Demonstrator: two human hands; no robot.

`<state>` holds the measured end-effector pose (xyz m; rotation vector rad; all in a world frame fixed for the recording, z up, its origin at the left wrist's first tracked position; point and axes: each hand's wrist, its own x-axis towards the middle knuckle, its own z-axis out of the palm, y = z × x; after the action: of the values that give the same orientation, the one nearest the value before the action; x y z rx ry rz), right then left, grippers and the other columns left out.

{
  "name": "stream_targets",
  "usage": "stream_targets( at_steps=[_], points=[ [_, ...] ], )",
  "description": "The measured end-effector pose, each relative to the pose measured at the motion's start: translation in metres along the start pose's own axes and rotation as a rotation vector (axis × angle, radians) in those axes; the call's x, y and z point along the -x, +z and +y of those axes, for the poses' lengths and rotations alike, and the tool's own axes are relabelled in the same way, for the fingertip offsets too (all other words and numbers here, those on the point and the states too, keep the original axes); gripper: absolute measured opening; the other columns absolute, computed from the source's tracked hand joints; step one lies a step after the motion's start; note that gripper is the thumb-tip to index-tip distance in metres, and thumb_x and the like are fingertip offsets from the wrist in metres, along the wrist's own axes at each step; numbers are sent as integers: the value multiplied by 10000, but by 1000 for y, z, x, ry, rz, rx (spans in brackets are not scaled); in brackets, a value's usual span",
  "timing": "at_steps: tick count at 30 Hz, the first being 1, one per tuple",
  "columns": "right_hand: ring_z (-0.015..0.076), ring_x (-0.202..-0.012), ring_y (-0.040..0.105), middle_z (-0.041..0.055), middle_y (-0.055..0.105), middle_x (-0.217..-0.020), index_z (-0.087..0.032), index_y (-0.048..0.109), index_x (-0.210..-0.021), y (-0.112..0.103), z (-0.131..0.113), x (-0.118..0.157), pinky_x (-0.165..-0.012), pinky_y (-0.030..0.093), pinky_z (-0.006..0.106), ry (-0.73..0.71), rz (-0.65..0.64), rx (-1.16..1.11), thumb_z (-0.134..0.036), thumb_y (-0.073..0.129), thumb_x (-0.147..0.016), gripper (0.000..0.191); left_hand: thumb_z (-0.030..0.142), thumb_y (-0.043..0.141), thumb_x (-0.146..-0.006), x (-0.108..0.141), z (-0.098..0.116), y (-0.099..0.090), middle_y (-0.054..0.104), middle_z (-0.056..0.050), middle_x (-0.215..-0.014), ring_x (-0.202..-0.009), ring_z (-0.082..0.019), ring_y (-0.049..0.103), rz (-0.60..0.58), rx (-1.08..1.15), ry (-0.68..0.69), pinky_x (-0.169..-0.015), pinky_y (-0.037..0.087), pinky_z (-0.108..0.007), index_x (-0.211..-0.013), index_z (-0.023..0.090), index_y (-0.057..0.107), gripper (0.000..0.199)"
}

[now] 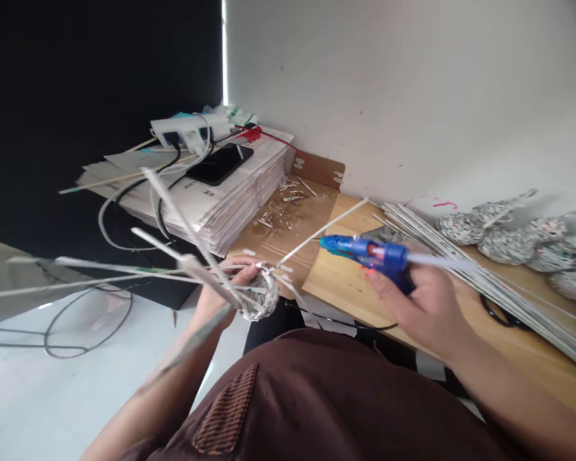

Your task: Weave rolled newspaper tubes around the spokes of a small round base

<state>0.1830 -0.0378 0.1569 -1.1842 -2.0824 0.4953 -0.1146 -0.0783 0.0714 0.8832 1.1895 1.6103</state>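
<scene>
My left hand (228, 288) is closed around a small woven paper piece (259, 298), a rounded cup shape with an open mouth. Long thin paper strips (168, 211) stick out from it to the left, and one paper stick (321, 230) reaches up to the right. In my right hand (422, 301) is a blue glue gun (379, 253), a clear glue stick coming out of its back end. The gun's tip points left and is apart from the woven piece, near the paper stick.
A paper stack (240, 198) bears a black phone (221, 163) and a white power strip (192, 131) with cables. Paper scraps (288, 198) lie on cardboard. On the wooden table (336, 282), right, are a bundle of paper sticks (480, 275) and several woven pieces (509, 240).
</scene>
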Motion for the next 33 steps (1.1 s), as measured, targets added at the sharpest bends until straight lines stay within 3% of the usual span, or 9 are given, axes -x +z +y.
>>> stream_targets(
  at_steps=[5,8,12,14,17,20,25,30,33],
  points=[
    [140,-606,609,27,636,-726,-174,636,-841,40,41,-42,-431,448,214,463,-34,-594,-697,665,-802,525,348,907,-636,-3,23,-16,785,-36,-786,-650,-175,722,207,123,276,-623,614,-280,-803,167,741,297],
    [83,-485,502,-1,583,-621,-150,640,-752,54,60,-67,-380,352,182,599,7,-617,-692,701,-775,545,326,887,-677,-5,32,-25,789,-30,-828,-688,-174,722,286,91,359,-644,614,-278,-829,175,738,261],
    [71,-411,433,-8,575,-625,-145,645,-815,58,76,-99,-357,307,203,754,68,-523,-567,485,-980,480,305,841,-761,-7,41,-44,780,10,-861,-751,-133,711,412,75,413,-700,603,-230,-881,189,743,194],
    [80,-415,437,14,623,-659,-146,673,-886,61,81,-113,-382,341,217,721,3,-313,-528,343,-1037,527,331,844,-761,-7,47,-52,770,19,-825,-707,-142,710,426,104,404,-627,603,-235,-894,180,726,233],
    [111,-459,491,44,659,-648,-149,710,-840,76,83,-129,-433,361,240,657,-39,-145,-567,409,-1005,541,367,839,-771,-5,54,-56,762,24,-824,-678,-136,705,554,102,470,-617,618,-253,-933,176,703,285],
    [181,-608,620,85,669,-644,-157,691,-685,100,75,-145,-530,399,263,598,-80,3,-605,540,-931,533,411,886,-691,-3,53,-49,762,18,-822,-694,-170,724,458,92,424,-621,630,-287,-878,167,684,368],
    [261,-774,711,150,736,-765,-144,731,-804,131,58,-165,-661,475,310,514,-186,122,-554,439,-986,535,374,867,-707,2,39,-22,777,-25,-866,-713,-204,743,334,46,317,-691,633,-339,-894,164,698,329],
    [356,-1053,685,252,737,-1053,-103,750,-905,117,48,-152,-867,484,396,370,-261,206,-533,443,-990,535,348,880,-691,7,19,10,789,-25,-828,-734,-210,758,245,54,211,-710,632,-325,-846,183,730,272],
    [311,-1042,688,188,758,-1029,-141,760,-861,92,38,-116,-919,472,370,305,-331,186,-495,535,-965,431,337,882,-683,2,6,21,795,-40,-867,-721,-217,758,155,62,144,-675,631,-323,-840,180,737,266]
  ],
)
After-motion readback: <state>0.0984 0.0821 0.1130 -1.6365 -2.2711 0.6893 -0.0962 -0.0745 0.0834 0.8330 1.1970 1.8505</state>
